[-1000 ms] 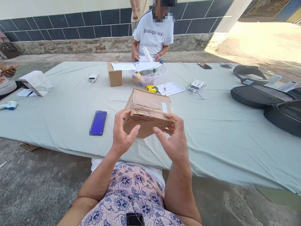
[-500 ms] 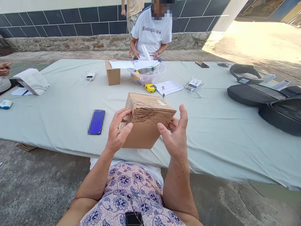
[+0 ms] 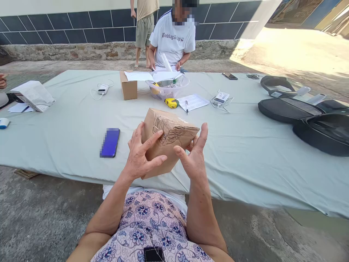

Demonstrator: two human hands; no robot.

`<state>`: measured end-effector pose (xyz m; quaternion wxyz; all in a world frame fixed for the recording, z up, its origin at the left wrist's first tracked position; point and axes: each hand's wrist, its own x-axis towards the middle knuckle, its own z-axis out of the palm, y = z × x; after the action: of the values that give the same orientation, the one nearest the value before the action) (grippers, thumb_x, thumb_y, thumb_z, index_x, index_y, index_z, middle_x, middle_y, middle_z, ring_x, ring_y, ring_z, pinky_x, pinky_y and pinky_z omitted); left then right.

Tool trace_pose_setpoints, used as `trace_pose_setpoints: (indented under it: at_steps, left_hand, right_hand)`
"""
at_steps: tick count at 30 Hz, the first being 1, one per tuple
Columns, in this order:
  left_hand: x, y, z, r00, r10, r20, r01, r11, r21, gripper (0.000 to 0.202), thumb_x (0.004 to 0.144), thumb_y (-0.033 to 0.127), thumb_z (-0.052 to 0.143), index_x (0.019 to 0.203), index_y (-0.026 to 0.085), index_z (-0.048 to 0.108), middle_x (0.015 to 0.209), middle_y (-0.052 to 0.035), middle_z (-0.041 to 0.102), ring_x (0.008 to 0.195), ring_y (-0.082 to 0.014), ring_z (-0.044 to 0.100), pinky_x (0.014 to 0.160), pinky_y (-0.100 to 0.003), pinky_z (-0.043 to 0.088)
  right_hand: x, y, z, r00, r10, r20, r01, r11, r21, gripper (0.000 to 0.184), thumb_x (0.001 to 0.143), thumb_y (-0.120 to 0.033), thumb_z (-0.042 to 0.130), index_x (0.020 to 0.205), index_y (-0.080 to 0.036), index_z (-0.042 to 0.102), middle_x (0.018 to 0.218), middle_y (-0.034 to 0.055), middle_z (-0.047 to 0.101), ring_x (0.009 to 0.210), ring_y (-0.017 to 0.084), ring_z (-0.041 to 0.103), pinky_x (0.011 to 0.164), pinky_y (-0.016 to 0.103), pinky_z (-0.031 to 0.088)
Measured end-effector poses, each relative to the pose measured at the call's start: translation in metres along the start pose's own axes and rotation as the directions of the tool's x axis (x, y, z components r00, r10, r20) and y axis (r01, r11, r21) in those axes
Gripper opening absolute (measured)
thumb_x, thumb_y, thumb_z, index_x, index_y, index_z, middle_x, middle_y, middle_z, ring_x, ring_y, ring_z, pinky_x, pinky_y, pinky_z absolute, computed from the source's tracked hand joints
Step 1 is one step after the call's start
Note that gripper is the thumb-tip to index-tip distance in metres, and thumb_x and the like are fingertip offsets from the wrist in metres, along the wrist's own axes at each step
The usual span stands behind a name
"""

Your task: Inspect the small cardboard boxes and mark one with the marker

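Fingers of the left hand are spread across the near face of a brown cardboard box wrapped in clear tape, thumb pressed on its lower edge, while the right hand props the box from the other side with fingers straight and slightly apart, the palm open toward it. Both hands hold the box tilted in the air above the near edge of a long table covered with a pale green cloth (one corner points down toward the person's flowered lap). Dark scribbled pen marks cover the upper part of the near face.

On the cloth to the left of the box lies a blue smartphone, flat and well apart from the hands. Beyond the box sit a yellow tape measure, a printed sheet of paper with a pen, a clear plastic bowl and a smaller upright cardboard box. Black rounded cases rest at the right end. Across the table a person in a white printed T-shirt handles papers, and another person stands behind.
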<state>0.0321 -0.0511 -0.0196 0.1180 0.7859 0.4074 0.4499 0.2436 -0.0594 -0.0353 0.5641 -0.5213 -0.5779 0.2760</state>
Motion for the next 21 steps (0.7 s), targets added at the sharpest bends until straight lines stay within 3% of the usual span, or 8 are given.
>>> trace_pose_setpoints:
  at_steps: [4, 8, 14, 21]
  left_hand:
    - [0.000, -0.001, 0.001, 0.994, 0.055, -0.089, -0.050, 0.997, 0.059, 0.080, 0.081, 0.067, 0.076, 0.153, 0.042, 0.051, 0.172, -0.0130, 0.027, 0.154, -0.0449, 0.031, 0.122, -0.068, 0.026]
    - [0.000, -0.001, 0.003, 0.995, -0.006, -0.102, 0.014, 0.997, 0.072, 0.099, 0.071, 0.073, 0.081, 0.157, 0.040, 0.045, 0.165, -0.0149, 0.037, 0.150, -0.0448, 0.036, 0.121, -0.069, 0.028]
    - [-0.001, 0.004, 0.007, 0.988, -0.064, -0.141, 0.060, 0.998, -0.031, 0.097, 0.072, 0.060, 0.086, 0.157, 0.040, 0.043, 0.165, -0.0135, 0.031, 0.154, -0.0421, 0.033, 0.121, -0.065, 0.036]
    - [0.001, 0.011, 0.006, 0.944, -0.035, -0.329, 0.057, 0.997, 0.058, 0.094, 0.071, 0.055, 0.087, 0.150, 0.031, 0.043, 0.163, -0.0171, 0.036, 0.153, -0.0416, 0.037, 0.122, -0.064, 0.034]
  right_hand:
    - [0.003, 0.004, 0.002, 1.000, -0.013, -0.019, 0.014, 0.998, 0.058, 0.123, 0.081, -0.078, 0.071, 0.167, -0.036, -0.006, 0.171, 0.0195, 0.033, 0.150, 0.037, 0.049, 0.118, 0.066, 0.043]
    - [0.004, 0.002, 0.007, 0.999, -0.040, -0.007, 0.040, 0.994, 0.098, 0.128, 0.077, -0.090, 0.062, 0.167, -0.035, -0.009, 0.171, 0.0195, 0.032, 0.156, 0.035, 0.042, 0.123, 0.063, 0.040]
    - [0.005, 0.005, 0.006, 0.999, -0.022, 0.025, 0.018, 0.989, 0.146, 0.128, 0.071, -0.096, 0.060, 0.167, -0.039, -0.004, 0.177, 0.0184, 0.020, 0.161, 0.038, 0.033, 0.120, 0.066, 0.041]
    - [-0.007, -0.005, 0.006, 0.999, -0.015, -0.048, 0.015, 1.000, 0.000, 0.115, 0.080, -0.090, 0.059, 0.165, -0.046, -0.005, 0.177, 0.0156, 0.015, 0.162, 0.043, 0.026, 0.116, 0.076, 0.039]
